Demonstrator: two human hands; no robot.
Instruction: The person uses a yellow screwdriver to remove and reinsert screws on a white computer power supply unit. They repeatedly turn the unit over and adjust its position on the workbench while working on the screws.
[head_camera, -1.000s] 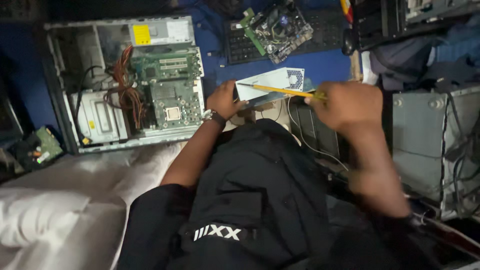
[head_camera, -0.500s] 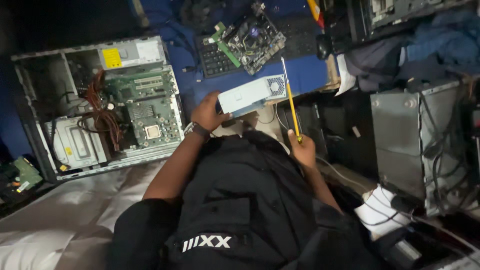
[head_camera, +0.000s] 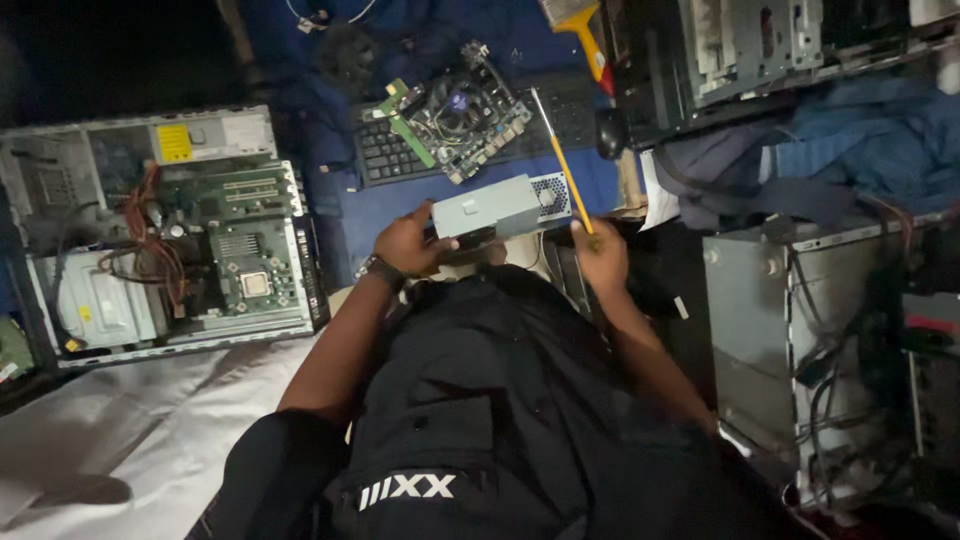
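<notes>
My left hand (head_camera: 408, 243) grips the left end of a grey power supply box (head_camera: 497, 207) with a fan grille, held above my lap. My right hand (head_camera: 598, 255) is at the box's right end and holds a thin yellow stick-like tool (head_camera: 560, 163) that points up and away over the box. A watch sits on my left wrist. My black-clothed legs fill the lower middle of the view.
An open computer case (head_camera: 160, 240) with a green motherboard lies at left. A loose motherboard (head_camera: 452, 112) rests on a black keyboard (head_camera: 390, 155) on blue cloth. Another grey case (head_camera: 765, 330) with cables stands at right. A brush (head_camera: 580, 25) lies at top.
My right hand drew in from the right to the box's right end, and the yellow tool swung from lying across the box to pointing upward. The view shifted.
</notes>
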